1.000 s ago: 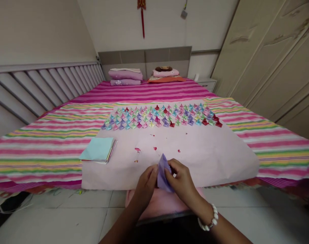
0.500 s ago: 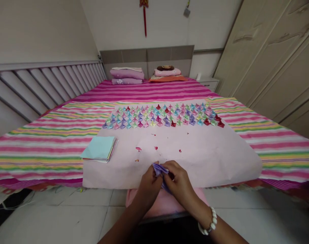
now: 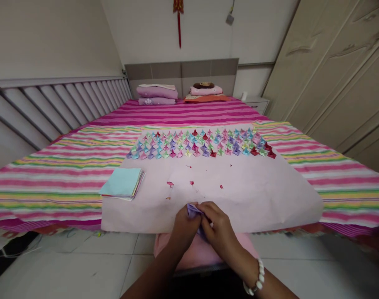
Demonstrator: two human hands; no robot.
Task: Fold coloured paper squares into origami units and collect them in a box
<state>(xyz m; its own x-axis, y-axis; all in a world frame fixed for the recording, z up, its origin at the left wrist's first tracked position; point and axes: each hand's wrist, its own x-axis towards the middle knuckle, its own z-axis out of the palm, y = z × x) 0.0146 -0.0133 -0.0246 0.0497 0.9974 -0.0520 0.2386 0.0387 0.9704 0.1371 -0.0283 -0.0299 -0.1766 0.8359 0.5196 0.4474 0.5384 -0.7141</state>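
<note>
Between my two hands is a piece of purple origami paper point(image 3: 194, 210), partly folded, with its lower part hidden behind my fingers. My left hand point(image 3: 185, 226) is closed around its left side. Pinching it from the right is my right hand point(image 3: 218, 226), with a white bead bracelet on the wrist. Both hands are close together over the near edge of a pale pink paper sheet point(image 3: 254, 187). Farther back on the sheet, several rows of small folded paper pieces point(image 3: 194, 148) stand in many colours.
A stack of square paper point(image 3: 122, 182), light blue on top, lies at the sheet's left edge. Red scraps point(image 3: 170, 184) are scattered mid-sheet. Beneath is a striped bed point(image 3: 52, 174), with folded bedding point(image 3: 157, 93) at the headboard. A pink cushioned surface point(image 3: 192, 253) is below my hands.
My fingers have shifted on the purple paper, and less of it shows between them. My left fingers have closed further around it. The view has tilted slightly.
</note>
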